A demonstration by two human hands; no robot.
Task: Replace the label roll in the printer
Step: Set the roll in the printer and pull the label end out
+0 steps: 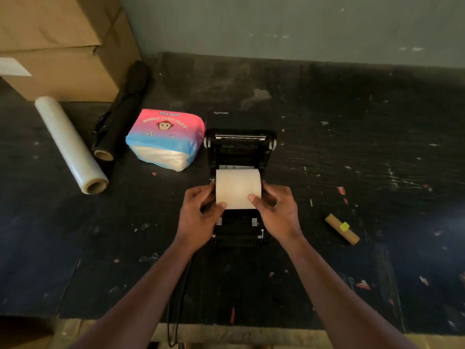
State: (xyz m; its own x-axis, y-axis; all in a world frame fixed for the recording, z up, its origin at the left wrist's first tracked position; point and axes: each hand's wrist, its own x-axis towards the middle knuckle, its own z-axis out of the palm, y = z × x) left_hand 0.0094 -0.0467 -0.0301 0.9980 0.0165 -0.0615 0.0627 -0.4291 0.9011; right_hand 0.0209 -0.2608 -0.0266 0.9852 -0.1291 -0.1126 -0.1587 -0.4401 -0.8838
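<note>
A black Xprinter label printer (239,149) stands in the middle of the dark table with its lid swung open toward the wall. A full white label roll (237,186) lies across its open bay. My left hand (198,217) grips the roll's left end and my right hand (276,212) grips its right end, both thumbs pressed on the roll's front face. The roll holders beneath the roll are hidden by it and by my hands. An empty cardboard core (342,229) with a green-yellow tab lies on the table to the right.
A pink and blue tissue pack (166,139) sits just left of the printer. Further left lie a black roll (120,114) and a clear stretch-film roll (70,144), with cardboard boxes (57,46) behind. A black cable (178,298) runs off the table's near edge.
</note>
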